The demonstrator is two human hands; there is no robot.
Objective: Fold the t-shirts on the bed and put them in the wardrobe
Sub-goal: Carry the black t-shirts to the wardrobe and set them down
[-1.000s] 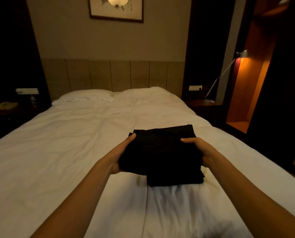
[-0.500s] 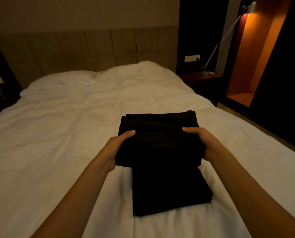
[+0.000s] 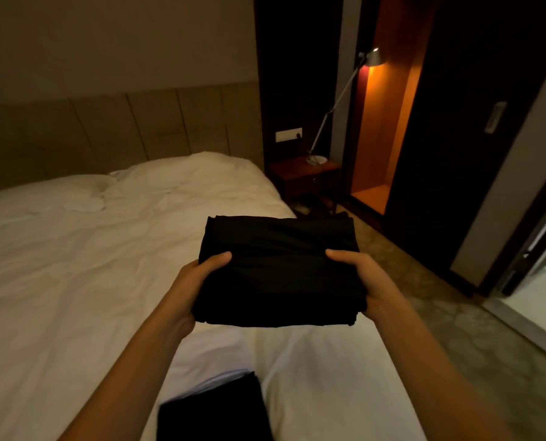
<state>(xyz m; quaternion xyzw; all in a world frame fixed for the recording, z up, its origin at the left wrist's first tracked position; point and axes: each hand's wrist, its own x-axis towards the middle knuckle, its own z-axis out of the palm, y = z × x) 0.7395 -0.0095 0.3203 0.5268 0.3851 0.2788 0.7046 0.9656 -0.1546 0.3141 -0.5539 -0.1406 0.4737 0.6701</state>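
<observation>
- bed (image 3: 74,281): white cover, lying to the left of and below the held load. a second dark folded piece (image 3: 214,409) lies on it at the lower edge of view, between the forearms; whether it is another t-shirt i cannot tell in this light.
- left hand (image 3: 195,288): clamped on the left edge of the bundle, thumb (image 3: 216,261) lying on top. the fingers are tucked under the cloth and hidden.
- folded t-shirts (image 3: 279,272): black stack held clear of the bed, partly out over its right edge, roughly level. judged light, soft and limp; layered edges show at the near right corner. it would likely sag or slip apart if held by one edge, so a hold on opposite sides with support underneath seems right.
- right hand (image 3: 365,283): mirrors the left, thumb (image 3: 345,256) on top at the right edge, fingers beneath and unseen.
- wardrobe (image 3: 373,138): the lit orange recess to the right, well apart from the stack, is judged to be the destination.
</observation>
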